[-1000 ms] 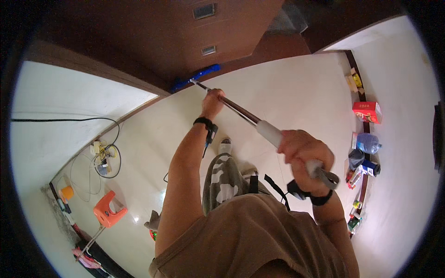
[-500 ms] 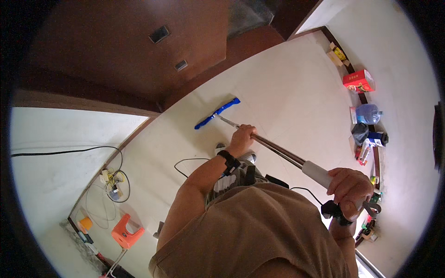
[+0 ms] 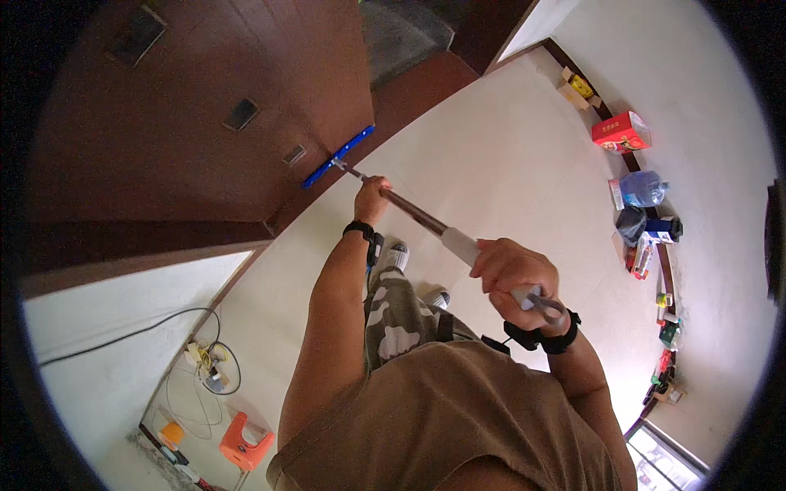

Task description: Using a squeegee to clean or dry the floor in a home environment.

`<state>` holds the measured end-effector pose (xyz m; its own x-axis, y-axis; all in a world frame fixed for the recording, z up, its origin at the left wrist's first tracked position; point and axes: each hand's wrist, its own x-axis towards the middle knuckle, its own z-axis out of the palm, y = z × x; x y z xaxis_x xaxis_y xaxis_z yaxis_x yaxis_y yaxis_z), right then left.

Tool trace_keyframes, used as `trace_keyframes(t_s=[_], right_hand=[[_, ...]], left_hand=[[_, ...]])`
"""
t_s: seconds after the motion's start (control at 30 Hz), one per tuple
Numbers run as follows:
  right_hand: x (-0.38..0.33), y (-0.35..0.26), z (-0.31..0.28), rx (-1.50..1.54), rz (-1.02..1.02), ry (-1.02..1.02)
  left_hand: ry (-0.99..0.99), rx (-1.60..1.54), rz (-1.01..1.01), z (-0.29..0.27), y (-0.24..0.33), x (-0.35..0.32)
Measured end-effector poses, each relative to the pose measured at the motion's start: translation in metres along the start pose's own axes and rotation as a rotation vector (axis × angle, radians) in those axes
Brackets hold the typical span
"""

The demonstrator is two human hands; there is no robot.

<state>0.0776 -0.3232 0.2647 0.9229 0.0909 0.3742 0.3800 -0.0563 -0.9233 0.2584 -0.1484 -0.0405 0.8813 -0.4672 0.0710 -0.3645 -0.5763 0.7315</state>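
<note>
A long-handled floor mop slants across the middle of the view. Its flat blue head lies against the lower edge of the brown door, beside the dark red threshold strip. My left hand is closed round the metal pole a short way above the head. Near the pole's top end, my right hand grips the pale grey handle sleeve. A hanging loop sticks out past that hand. Both wrists wear black bands.
A brown door fills the upper left. Along the right wall stand a red box, a blue water jug and a black bag. At lower left are an orange stool and coiled cables. My shoes stand on the pale floor.
The mop head has moved forward and left, from the pale floor to the door's lower edge. Both hands went with the pole, the right one swinging inward. My left foot now shows farther forward.
</note>
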Motion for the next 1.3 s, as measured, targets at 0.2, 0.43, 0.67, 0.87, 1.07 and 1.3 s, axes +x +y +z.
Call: trace_keyframes(t_s=[0.2,0.43,0.67,0.87,1.07,1.3], right_hand=[[0.021,-0.006,-0.034,0.045,0.088,0.087],[0.011,-0.107,-0.047,-0.399,0.491,0.387],[0.003,-0.105,-0.046,-0.199,0.145,0.473],[-0.002,-0.025,-0.057,-0.003,0.074,0.404],[-0.009,-0.001,-0.057,-0.020,0.159,0.586],[-0.084,-0.116,-0.069,-0.218,0.313,0.704]], left_hand=[[-0.167,-0.006,0.051,0.005,0.023,0.034],[-0.246,-0.194,0.237,0.054,0.095,-0.016],[-0.338,-0.238,0.327,0.050,0.123,-0.014],[-0.116,-0.209,0.185,0.064,0.064,0.072],[-0.274,-0.043,0.217,0.079,0.053,0.092],[-0.566,-0.234,0.468,0.113,0.136,-0.008]])
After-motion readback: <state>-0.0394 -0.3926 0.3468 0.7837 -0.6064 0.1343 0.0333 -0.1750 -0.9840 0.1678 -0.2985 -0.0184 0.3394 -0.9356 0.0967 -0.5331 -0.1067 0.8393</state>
